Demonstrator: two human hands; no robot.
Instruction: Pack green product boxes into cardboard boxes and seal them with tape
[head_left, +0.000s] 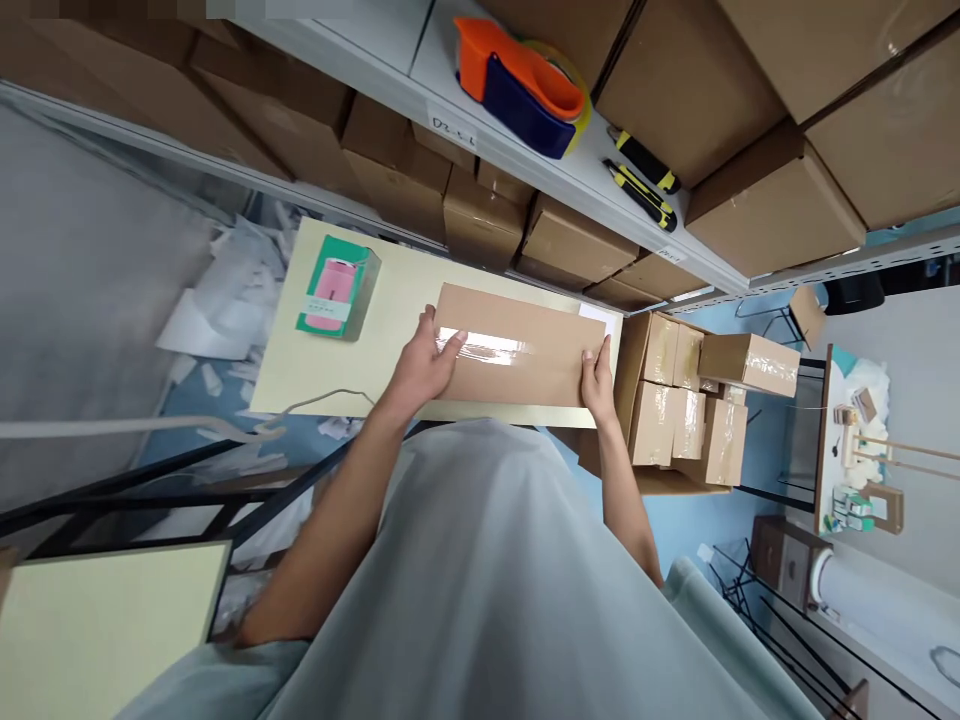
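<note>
A flat brown cardboard box (517, 375) lies over the pale yellow tabletop (397, 270) in front of me, a strip of shiny clear tape running along part of its top. My left hand (431, 360) grips its left end, thumb on top. At the opposite end, my right hand (598, 380) holds the right edge with its thumb on the upper face. The fingers under the box are hidden. To the left on the same tabletop rests a green box with a pink picture (334, 290).
Above the table, a grey shelf (540, 165) carries an orange and blue tape dispenser (521, 85) and two yellow-black utility knives (641, 185). Cardboard boxes (487, 215) line the shelves. To the right stands a large open carton (636, 345) holding several taped boxes. Paper scraps (225, 290) litter the left side.
</note>
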